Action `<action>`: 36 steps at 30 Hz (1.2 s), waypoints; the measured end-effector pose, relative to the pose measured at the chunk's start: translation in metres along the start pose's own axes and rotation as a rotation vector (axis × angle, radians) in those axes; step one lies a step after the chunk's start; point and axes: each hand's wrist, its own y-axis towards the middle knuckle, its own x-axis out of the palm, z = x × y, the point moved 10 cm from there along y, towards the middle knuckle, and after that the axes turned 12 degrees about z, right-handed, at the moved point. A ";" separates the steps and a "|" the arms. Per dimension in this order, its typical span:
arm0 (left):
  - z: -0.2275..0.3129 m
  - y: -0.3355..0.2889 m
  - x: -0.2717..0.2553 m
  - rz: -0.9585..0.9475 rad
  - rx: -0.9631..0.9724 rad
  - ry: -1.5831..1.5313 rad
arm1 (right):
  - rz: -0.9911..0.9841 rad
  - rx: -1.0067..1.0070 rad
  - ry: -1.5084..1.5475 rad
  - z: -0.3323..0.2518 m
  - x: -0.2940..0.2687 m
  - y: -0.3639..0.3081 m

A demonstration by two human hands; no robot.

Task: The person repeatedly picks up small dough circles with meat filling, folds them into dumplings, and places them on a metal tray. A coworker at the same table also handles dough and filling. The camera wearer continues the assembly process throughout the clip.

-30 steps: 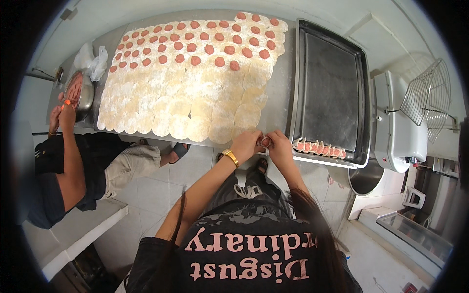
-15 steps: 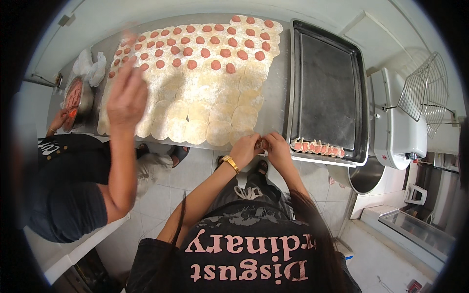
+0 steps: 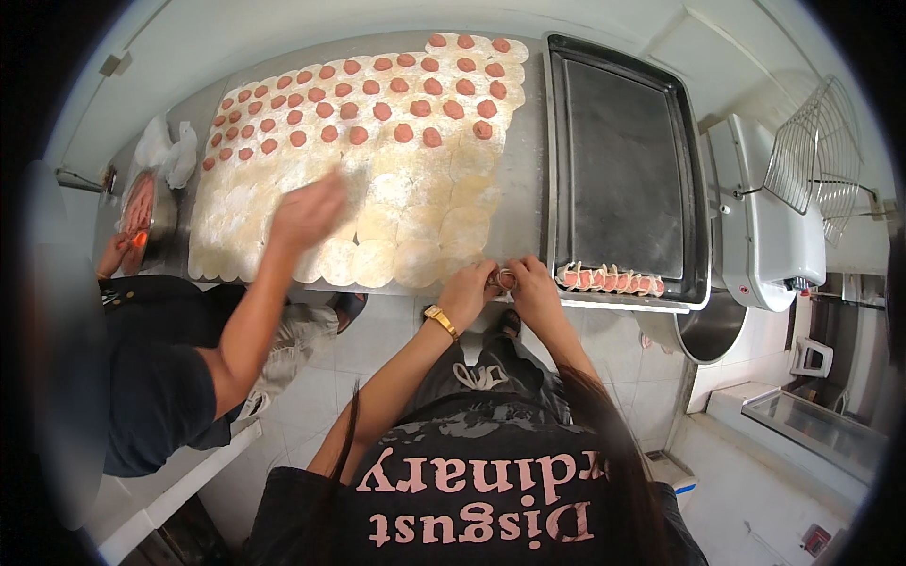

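Observation:
At the table's front edge, my left hand (image 3: 467, 291) and my right hand (image 3: 532, 287) are closed together around a dumpling (image 3: 505, 280). Its pink meat filling shows inside the pale wrapper between my fingertips. Just left of my hands begins a wide sheet of overlapping round dough wrappers (image 3: 377, 257), dusted with flour. Portions of pink meat filling (image 3: 420, 108) sit in rows on its far half, while the near wrappers are bare. To my right, a row of open-topped dumplings (image 3: 613, 280) lies along the near end of a dark rectangular tray (image 3: 623, 141).
A co-worker's blurred hand (image 3: 311, 209) reaches over the wrappers from the left. That person's other hand (image 3: 113, 253) is beside a metal bowl (image 3: 164, 212) of meat, near a white plastic bag (image 3: 168, 151). Right of the tray stand a white machine (image 3: 750, 208) and wire guard (image 3: 802, 160).
The co-worker's hand has come down and right over the wrappers; more meat portions are visible at the left. My hands stay together, with the dumpling's filling showing more clearly. The view has shifted slightly.

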 end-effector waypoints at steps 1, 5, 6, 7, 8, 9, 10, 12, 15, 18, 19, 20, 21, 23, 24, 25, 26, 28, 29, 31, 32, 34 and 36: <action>0.000 0.000 0.001 -0.007 -0.006 0.016 | -0.026 0.029 0.008 0.003 0.002 -0.001; -0.004 0.000 0.006 -0.037 -0.039 0.025 | -0.051 0.012 0.045 0.004 0.005 -0.001; -0.005 -0.001 0.007 -0.046 -0.036 0.025 | -0.029 0.013 0.052 0.005 0.004 -0.001; -0.005 -0.001 0.008 -0.049 -0.036 0.022 | -0.007 0.015 0.059 0.005 0.002 -0.001; -0.005 -0.002 0.008 -0.057 -0.040 0.014 | -0.007 -0.011 0.038 0.002 0.003 -0.002; -0.004 -0.002 0.005 -0.046 -0.041 0.006 | -0.002 -0.036 0.015 -0.001 0.005 -0.002; -0.002 0.000 0.002 -0.038 -0.039 -0.009 | 0.000 -0.042 -0.013 -0.003 0.006 -0.001; 0.006 0.001 0.002 -0.075 -0.056 -0.004 | 0.005 -0.081 -0.001 -0.011 0.005 0.001; 0.023 0.002 -0.009 -0.137 -0.113 -0.065 | 0.032 0.053 0.202 0.002 -0.024 0.003; 0.040 0.011 -0.014 -0.122 -0.200 -0.342 | 0.148 0.193 0.288 0.040 -0.084 0.005; 0.040 0.013 -0.010 -0.147 -0.244 -0.393 | 0.230 0.144 0.295 0.053 -0.117 0.007; 0.044 0.017 -0.005 -0.143 -0.249 -0.488 | 0.260 0.234 0.218 0.082 -0.145 0.005; 0.034 0.013 0.017 -0.230 -0.423 -0.526 | 0.334 0.183 0.174 0.099 -0.179 0.003; 0.021 0.002 0.059 -0.346 -0.722 -0.643 | 0.348 0.452 0.102 0.167 -0.221 -0.008; 0.023 0.003 0.071 -0.349 -0.714 -0.683 | 0.286 0.501 -0.042 0.191 -0.236 -0.014; 0.023 0.002 0.085 -0.353 -0.733 -0.683 | 0.282 0.494 -0.114 0.206 -0.248 -0.019; 0.021 -0.002 0.097 -0.355 -0.809 -0.705 | 0.262 0.501 -0.167 0.221 -0.251 -0.023; 0.021 0.002 0.102 -0.259 -0.760 -0.663 | 0.128 0.375 -0.279 0.234 -0.248 -0.024; 0.020 0.002 0.103 -0.210 -0.765 -0.651 | 0.129 0.369 -0.269 0.241 -0.247 -0.026; 0.024 0.001 0.110 -0.212 -0.763 -0.648 | 0.124 0.372 -0.224 0.251 -0.244 -0.028; 0.023 -0.001 0.111 -0.198 -0.796 -0.658 | 0.111 0.360 -0.240 0.255 -0.243 -0.028; 0.030 0.000 0.117 -0.217 -0.770 -0.676 | 0.094 0.364 -0.199 0.262 -0.245 -0.025; 0.033 -0.001 0.121 -0.221 -0.771 -0.685 | 0.029 0.335 -0.202 0.263 -0.243 -0.023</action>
